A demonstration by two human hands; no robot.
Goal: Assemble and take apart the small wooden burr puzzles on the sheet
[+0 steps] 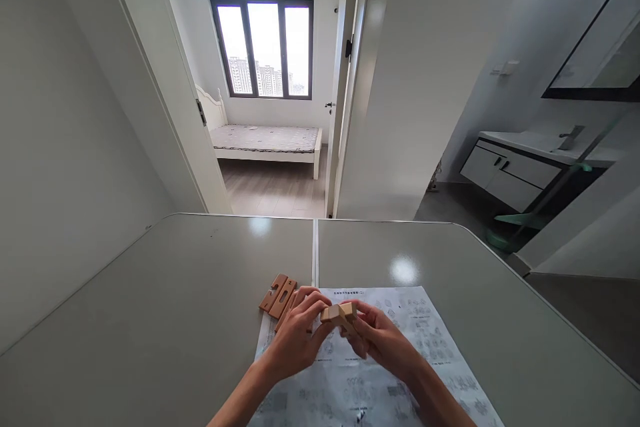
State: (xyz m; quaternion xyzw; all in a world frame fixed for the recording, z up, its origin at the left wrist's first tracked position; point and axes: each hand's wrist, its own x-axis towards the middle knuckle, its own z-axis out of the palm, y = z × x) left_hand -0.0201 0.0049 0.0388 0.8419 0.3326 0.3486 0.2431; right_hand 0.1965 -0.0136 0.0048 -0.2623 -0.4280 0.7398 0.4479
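Note:
Over a printed sheet, my left hand is closed, thumb and fingers pinching the left end of a small pale wooden puzzle block. My right hand is closed on the right side of the same light-wood blocks, whose right end sits between thumb and fingers. Whether this is one piece or two fitted together I cannot tell, as my fingers hide much of it. Beside my left hand lie reddish-brown wooden pieces, one with a notch and one with an oval slot. Another is partly covered by that hand.
The printed instruction sheet with small diagrams lies under my hands on the grey table. A seam runs across the tabletop. Beyond are a doorway to a bed and, at right, a washbasin cabinet.

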